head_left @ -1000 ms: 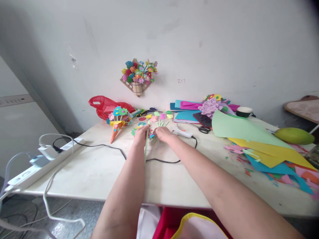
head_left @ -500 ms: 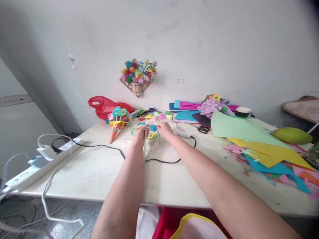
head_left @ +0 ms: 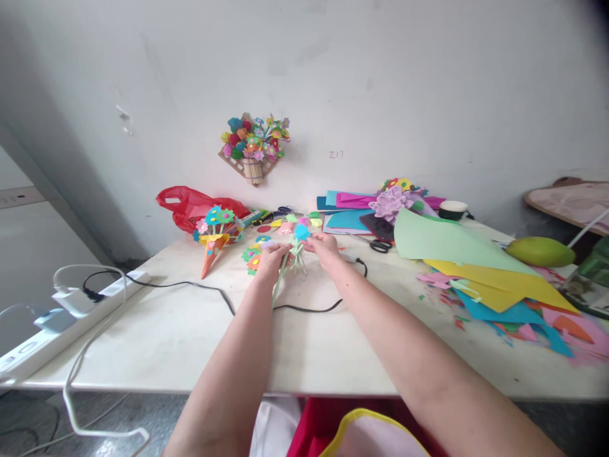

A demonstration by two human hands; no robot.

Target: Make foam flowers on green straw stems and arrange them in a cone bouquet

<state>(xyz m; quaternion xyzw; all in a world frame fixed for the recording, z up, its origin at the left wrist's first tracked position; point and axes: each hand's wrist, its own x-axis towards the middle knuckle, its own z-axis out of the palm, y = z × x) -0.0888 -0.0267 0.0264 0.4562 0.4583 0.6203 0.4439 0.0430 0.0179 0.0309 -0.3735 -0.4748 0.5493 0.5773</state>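
My left hand is closed on a pale green paper strip that hangs down toward the table. Opposite it, my right hand pinches the edge of a blue flower cut-out. Between the hands is a bundle of pale green stems, partly covered by my fingers. Left of my left hand lie orange and green flower cut-outs. The white tool on the black cord is mostly hidden behind my right wrist.
An orange cone of paper flowers stands at left, by a red plastic bag. Scissors and coloured sheets lie at right, with a green fruit. A power strip and cables edge the left side.
The blue flower and green stems now show upright between my hands. My right hand has turned and moved slightly lower beside them. The whole view has shifted a little to the right.
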